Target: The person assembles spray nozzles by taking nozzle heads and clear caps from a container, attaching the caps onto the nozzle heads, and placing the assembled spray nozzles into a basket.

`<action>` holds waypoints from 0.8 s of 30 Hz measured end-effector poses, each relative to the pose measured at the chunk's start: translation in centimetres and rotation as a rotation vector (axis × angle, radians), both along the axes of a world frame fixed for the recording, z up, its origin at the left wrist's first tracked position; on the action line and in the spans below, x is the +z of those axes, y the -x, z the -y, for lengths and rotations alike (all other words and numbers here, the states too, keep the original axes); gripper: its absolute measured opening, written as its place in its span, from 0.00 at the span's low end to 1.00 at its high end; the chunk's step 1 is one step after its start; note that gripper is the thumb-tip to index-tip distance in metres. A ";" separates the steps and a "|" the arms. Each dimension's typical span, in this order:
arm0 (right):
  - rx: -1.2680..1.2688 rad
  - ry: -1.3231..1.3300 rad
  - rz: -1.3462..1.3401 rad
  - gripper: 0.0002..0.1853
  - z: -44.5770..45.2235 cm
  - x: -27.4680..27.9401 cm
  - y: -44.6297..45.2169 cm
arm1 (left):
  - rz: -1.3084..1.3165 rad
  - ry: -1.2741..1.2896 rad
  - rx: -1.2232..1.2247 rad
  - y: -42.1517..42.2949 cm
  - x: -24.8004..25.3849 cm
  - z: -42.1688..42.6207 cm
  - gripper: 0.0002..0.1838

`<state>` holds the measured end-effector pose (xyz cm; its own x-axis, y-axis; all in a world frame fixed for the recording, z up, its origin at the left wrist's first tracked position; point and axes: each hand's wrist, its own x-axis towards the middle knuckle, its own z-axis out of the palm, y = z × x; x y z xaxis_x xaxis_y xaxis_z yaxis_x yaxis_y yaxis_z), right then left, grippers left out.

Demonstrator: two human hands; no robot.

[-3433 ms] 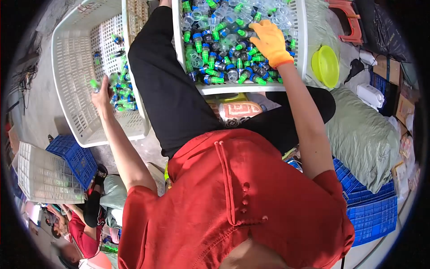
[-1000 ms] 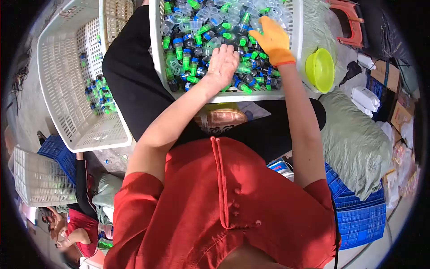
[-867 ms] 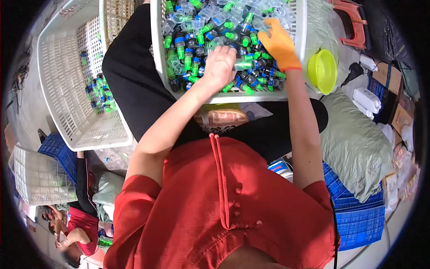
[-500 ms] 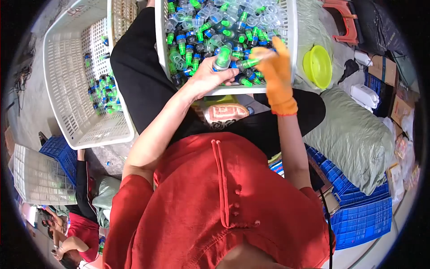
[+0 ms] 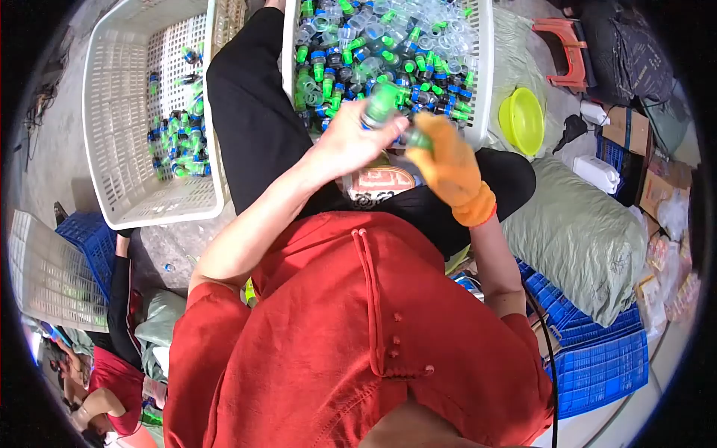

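One bottle top (image 5: 381,104) is held in the bare left hand (image 5: 347,145), at the near edge of a white basket (image 5: 485,67) — it is green, tilted, and seems to be inside a clear cover. A second bottle top (image 5: 418,140), in the gloved right hand (image 5: 447,160), is just beside it; this one shows green also, but it is too blurred for details. In the basket, many other bottle tops (image 5: 319,66) lie heaped in mixed directions — green tips, blue rings, dark bodies — and clear caps (image 5: 452,37) gather mostly toward its far right corner.
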<state>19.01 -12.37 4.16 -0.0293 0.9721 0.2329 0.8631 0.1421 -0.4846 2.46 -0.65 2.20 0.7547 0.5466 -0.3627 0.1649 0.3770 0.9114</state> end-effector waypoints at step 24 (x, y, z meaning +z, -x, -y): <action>-0.165 0.648 -0.923 0.19 -6.2 -2.1 3.2 | -0.119 -0.484 0.248 6.3 1.0 -4.7 0.11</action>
<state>15.83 -6.19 2.11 0.0318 0.8932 -0.4485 0.1236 -0.4488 -0.8850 -3.84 4.09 3.16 0.5514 0.8281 -0.1009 0.2370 -0.0395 0.9707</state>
